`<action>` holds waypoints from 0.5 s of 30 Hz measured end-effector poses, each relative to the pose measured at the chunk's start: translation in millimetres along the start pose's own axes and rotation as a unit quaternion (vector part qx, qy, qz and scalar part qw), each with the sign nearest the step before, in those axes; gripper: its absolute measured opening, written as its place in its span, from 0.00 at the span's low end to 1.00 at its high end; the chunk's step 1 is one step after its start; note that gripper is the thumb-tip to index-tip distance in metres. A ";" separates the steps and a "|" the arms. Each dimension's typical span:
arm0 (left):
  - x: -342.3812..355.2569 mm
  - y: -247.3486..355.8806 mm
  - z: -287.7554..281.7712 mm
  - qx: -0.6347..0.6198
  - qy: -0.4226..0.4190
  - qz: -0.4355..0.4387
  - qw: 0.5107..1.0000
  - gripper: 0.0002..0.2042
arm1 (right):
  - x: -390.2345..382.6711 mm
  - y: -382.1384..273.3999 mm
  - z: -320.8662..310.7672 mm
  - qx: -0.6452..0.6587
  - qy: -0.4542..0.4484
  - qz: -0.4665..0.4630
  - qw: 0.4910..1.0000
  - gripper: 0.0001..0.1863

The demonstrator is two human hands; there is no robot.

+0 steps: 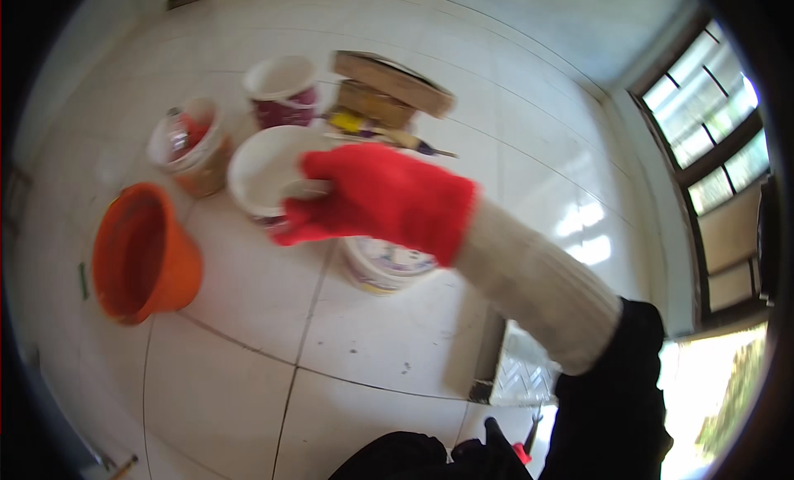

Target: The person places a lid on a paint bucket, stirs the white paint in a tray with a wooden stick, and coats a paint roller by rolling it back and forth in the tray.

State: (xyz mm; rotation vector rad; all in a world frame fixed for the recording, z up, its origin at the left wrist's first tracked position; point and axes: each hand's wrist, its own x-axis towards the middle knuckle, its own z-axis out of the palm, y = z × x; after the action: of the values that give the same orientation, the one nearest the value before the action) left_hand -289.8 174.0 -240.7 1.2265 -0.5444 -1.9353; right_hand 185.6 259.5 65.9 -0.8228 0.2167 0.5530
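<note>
My right hand, in a red glove with a long pale cuff, reaches in from the lower right. Its fingers are closed at the right rim of a white plastic bucket, the thumb low and the other fingers over the edge. Motion blurs the glove a little, and the hand hides part of the bucket. Just below the hand stands a lidded white tub, partly covered by the glove. My left hand is out of the picture.
An orange bucket leans at the left. Behind are a white bucket with red contents and a maroon-and-white bucket. Farther right lie a cardboard box and a brush-like tool. A patterned panel lies near my forearm.
</note>
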 end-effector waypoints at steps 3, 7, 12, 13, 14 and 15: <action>-11.7 -4.9 3.2 -0.047 -0.013 -0.022 0.999 0.23 | 6.3 9.7 -14.8 -0.140 -0.141 -0.070 0.977 0.20; -28.2 3.3 15.3 -0.096 -0.052 -0.048 0.993 0.24 | -91.9 2.3 -37.3 -0.866 0.007 -0.359 0.348 0.16; -48.8 11.7 22.8 -0.152 -0.118 -0.049 0.980 0.25 | -341.0 74.6 -137.3 -0.740 0.307 -0.096 0.590 0.20; -53.0 12.1 23.1 -0.172 -0.112 -0.041 0.978 0.24 | -394.8 118.8 -166.9 -0.869 0.253 -0.115 0.410 0.19; -53.3 9.6 25.8 -0.182 -0.118 -0.039 0.975 0.24 | -435.9 165.9 -172.2 -0.768 0.377 0.013 0.517 0.21; -52.0 10.7 30.4 -0.192 -0.129 -0.034 0.972 0.25 | -468.7 212.5 -176.3 -0.673 0.460 0.210 0.540 0.25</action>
State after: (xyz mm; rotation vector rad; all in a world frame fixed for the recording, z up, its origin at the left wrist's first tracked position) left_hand -300.2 207.0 -190.3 0.7637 -0.2378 -2.1494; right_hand -318.3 66.5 -3.7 -2.6591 1.0680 0.6348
